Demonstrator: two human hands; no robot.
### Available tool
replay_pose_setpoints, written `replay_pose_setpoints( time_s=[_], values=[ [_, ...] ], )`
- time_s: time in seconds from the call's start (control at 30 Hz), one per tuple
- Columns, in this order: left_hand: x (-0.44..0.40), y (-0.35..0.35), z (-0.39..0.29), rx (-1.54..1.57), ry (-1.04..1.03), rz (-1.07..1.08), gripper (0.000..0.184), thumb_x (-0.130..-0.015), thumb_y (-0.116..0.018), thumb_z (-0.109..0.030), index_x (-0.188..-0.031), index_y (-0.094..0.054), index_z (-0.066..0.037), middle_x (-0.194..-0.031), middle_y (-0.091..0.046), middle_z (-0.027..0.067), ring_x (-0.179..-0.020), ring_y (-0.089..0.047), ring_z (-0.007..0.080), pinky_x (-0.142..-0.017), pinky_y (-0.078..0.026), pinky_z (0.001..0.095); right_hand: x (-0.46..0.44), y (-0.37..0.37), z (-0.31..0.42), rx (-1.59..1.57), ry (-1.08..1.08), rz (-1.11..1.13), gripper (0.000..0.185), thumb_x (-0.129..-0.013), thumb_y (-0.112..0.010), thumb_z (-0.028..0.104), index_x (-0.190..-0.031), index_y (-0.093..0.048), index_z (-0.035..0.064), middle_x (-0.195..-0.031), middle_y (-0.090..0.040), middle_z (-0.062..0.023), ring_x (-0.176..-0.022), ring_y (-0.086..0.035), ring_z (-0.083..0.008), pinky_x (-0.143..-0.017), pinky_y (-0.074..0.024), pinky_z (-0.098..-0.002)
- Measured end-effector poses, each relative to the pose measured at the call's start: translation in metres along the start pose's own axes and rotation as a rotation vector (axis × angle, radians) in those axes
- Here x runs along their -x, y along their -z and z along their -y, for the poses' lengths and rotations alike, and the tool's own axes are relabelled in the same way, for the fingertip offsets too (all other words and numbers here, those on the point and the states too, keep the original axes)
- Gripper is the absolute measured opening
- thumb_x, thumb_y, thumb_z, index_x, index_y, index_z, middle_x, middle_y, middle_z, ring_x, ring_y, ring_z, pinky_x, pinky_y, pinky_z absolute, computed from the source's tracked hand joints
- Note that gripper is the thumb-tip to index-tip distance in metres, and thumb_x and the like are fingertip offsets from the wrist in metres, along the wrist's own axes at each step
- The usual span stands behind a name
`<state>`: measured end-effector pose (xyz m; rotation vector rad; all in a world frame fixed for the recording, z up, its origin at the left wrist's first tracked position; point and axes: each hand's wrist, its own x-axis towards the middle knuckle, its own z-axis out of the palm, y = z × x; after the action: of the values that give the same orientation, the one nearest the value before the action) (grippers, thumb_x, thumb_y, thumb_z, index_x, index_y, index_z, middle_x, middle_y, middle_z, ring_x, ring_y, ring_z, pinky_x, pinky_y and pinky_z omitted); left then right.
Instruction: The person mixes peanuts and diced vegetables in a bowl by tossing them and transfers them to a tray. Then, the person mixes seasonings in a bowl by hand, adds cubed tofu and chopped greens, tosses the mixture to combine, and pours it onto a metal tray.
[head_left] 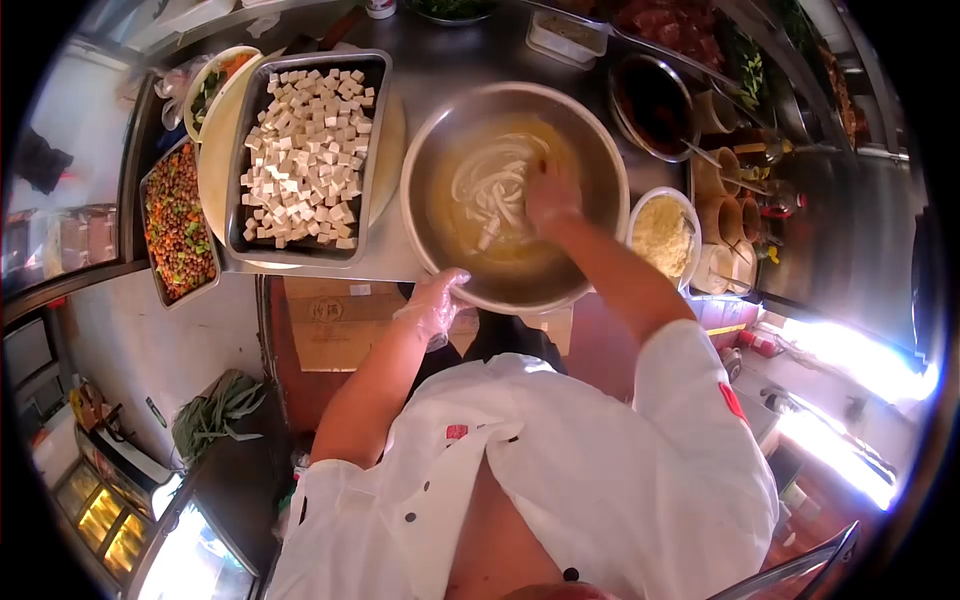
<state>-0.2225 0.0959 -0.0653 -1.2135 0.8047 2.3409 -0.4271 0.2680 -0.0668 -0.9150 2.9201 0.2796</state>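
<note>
Silver bowl point(432, 215): holding by rim with gloved left hand point(435, 302); reaching with right hand point(553, 200) into pale mixture point(488, 190), cannot tell if with fingers wide or narrow.

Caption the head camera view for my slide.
Gloved left hand on the rim of a metal bowl, right hand inside with a pale mixture, tray of white cubes alongside.

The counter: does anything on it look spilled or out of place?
The leftmost tray looks askew, at an angle to the tray of white cubes, its near end apparently past the counter. No spill shows.
</note>
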Motion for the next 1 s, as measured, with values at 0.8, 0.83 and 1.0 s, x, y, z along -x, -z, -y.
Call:
replay_pose_setpoints(
  time_s=[0.8,0.83,1.0],
  values=[
    [0.018,0.013,-0.015,0.038,-0.046,0.232,0.036,-0.087,-0.061,-0.006,-0.122,-0.055,0.003,-0.115,-0.062,0.0147,-0.104,-0.065,0.0321,-0.094,-0.055,0.0504,0.007,0.044,0.014,-0.383,0.663,0.584,0.022,-0.092,-0.058,0.023,-0.098,-0.071,0.0066,-0.093,-0.067,-0.0188,-0.093,-0.065,-0.0361,-0.078,-0.0531,-0.049],
    [0.002,0.023,-0.005,0.025,-0.035,0.224,0.039,-0.086,-0.06,-0.004,-0.124,-0.053,0.0,-0.117,-0.061,0.0141,-0.102,-0.066,0.0313,-0.092,-0.056,0.0508,0.018,0.064,0.027,-0.48,0.829,0.568,0.022,-0.092,-0.058,0.024,-0.096,-0.072,0.0071,-0.093,-0.068,-0.0183,-0.093,-0.066,-0.0353,-0.078,-0.0536,-0.0484],
    [0.02,0.007,-0.018,-0.056,-0.003,0.153,0.035,-0.085,-0.062,-0.004,-0.119,-0.058,0.0,-0.11,-0.064,0.0125,-0.097,-0.067,0.0284,-0.087,-0.058,0.0482,-0.067,0.015,0.098,-0.227,1.159,0.707,0.025,-0.088,-0.059,0.023,-0.092,-0.073,0.0027,-0.097,-0.071,-0.0176,-0.091,-0.068,-0.0335,-0.078,-0.0546,-0.0465]
  ],
)
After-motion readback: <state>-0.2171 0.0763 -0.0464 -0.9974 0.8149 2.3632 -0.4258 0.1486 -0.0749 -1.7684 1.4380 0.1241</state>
